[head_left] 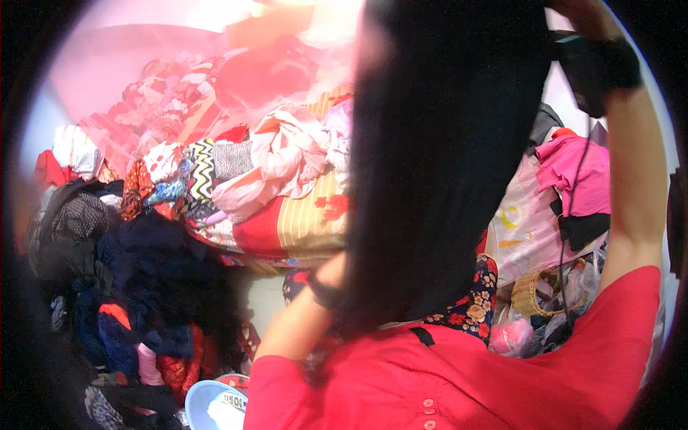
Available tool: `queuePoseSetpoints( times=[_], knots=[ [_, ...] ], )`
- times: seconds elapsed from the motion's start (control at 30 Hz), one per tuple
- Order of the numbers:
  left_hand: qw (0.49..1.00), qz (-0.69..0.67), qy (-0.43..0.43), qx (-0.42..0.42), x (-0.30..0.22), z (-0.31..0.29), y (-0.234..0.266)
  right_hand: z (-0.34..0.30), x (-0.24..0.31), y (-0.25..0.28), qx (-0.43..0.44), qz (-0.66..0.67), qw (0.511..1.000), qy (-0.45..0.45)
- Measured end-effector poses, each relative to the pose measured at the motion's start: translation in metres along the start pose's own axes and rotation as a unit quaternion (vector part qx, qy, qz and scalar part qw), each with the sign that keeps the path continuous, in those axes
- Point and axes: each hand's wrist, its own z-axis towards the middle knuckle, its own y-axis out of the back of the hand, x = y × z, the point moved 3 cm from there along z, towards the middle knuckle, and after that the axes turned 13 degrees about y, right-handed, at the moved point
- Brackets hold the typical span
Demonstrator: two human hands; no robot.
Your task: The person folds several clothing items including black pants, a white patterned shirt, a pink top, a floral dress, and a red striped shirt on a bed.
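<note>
A large black cloth garment point(437, 158), blurred, hangs stretched upright in front of me, from the top of the view down to my lap. My right hand point(588, 16) is raised at the upper right, next to the garment's top edge, and holds it up. Its fingertips are cut off by the view's edge. My left forearm point(315, 301) reaches to the garment's lower left side. There the cloth hides my left hand, so its fingers do not show. Each wrist wears a black band, the right one with a boxy device point(598, 68).
Heaped dark clothes point(143, 258) lie at the left. Pink and patterned clothes point(279, 154) cover a striped bedspread point(312, 226) ahead. A light blue basin point(204, 408) stands at lower left. At the right are a wicker basket point(530, 294), a pink garment point(580, 172) and a dangling cable point(570, 236).
</note>
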Motion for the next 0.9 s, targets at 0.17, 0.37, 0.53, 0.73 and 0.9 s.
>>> queuePoseSetpoints(
  times=[0.17, 0.37, 0.53, 0.73, 0.9],
  knots=[
    [0.994, -0.065, 0.066, -0.051, 0.035, -0.014, -0.081, 0.002, -0.099, -0.073, 0.118, -0.072, 0.990, -0.035],
    [0.968, -0.199, 0.152, -0.023, 0.050, -0.042, -0.084, -0.099, -0.130, -0.110, 0.037, 0.057, 0.997, -0.044],
    [0.948, -0.246, 0.201, -0.036, 0.064, -0.058, -0.060, -0.231, -0.117, -0.145, -0.001, 0.204, 0.944, -0.260],
    [0.942, -0.252, 0.218, -0.042, 0.071, -0.053, -0.062, -0.307, -0.077, -0.202, -0.056, 0.290, 0.904, -0.309],
    [0.938, -0.251, 0.233, -0.055, 0.072, -0.057, -0.063, -0.288, -0.058, -0.219, -0.134, 0.146, 0.963, -0.184]
  ],
)
